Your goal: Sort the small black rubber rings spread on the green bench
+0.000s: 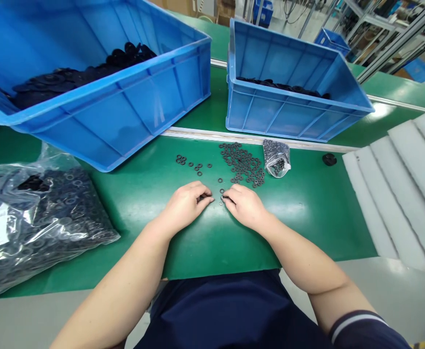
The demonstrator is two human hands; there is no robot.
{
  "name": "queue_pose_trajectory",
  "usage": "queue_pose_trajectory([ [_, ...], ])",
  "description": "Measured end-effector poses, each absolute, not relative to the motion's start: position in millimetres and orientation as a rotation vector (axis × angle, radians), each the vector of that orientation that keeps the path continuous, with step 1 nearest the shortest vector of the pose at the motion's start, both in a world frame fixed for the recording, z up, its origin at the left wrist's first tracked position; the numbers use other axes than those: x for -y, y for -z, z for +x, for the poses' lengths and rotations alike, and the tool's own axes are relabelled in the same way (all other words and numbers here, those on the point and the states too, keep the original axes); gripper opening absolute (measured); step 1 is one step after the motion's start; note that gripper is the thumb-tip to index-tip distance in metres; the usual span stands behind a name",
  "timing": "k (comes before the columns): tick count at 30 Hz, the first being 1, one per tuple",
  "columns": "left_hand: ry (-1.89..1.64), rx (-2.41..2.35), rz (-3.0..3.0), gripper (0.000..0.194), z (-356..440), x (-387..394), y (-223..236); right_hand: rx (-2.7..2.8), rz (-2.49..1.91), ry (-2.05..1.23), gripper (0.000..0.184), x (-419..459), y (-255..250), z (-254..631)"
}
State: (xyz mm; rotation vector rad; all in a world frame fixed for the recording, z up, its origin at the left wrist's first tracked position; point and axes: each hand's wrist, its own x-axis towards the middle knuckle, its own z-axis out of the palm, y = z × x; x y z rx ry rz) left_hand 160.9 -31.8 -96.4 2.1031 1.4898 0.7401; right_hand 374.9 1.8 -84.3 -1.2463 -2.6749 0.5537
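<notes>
My left hand [190,201] rests on the green mat with its fingers curled in; whatever lies within them, if anything, is hidden. Facing it, my right hand [246,206] pinches a small shiny ring [222,198] between thumb and forefinger. Just below those fingertips lies another small ring [221,203], and a dark ring [222,191] lies just above. Beyond my right hand spreads a loose pile of small black rings [239,162]. Several more black rings [199,167] are scattered past my left hand. An open small clear bag [277,157] of small parts stands beside the pile.
Two blue bins [132,116] [292,109] with black parts stand along the back. A large clear bag [52,213] full of dark rings fills the left side. At right are stacked white foam sheets [398,194] and a black round part [329,159].
</notes>
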Motion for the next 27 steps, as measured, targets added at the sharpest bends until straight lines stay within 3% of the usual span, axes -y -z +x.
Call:
queue_pose_trajectory([
  [14, -0.723, -1.55, 2.134, 0.005, 166.4, 31.9, 100.9, 2.859, -1.179, -0.466, 0.029, 11.5, 67.7, 383.3],
  [22, -1.065, -1.512, 1.982, 0.006, 176.6, 17.4, 108.5, 2.925, -1.185, -0.364, 0.033, 20.6, 61.9, 378.5],
  [27, -1.034, -1.43, 2.054, 0.007, 186.4, 8.8, 114.0, 2.913, -1.193, -0.381, 0.031, 20.1, 60.7, 380.4],
])
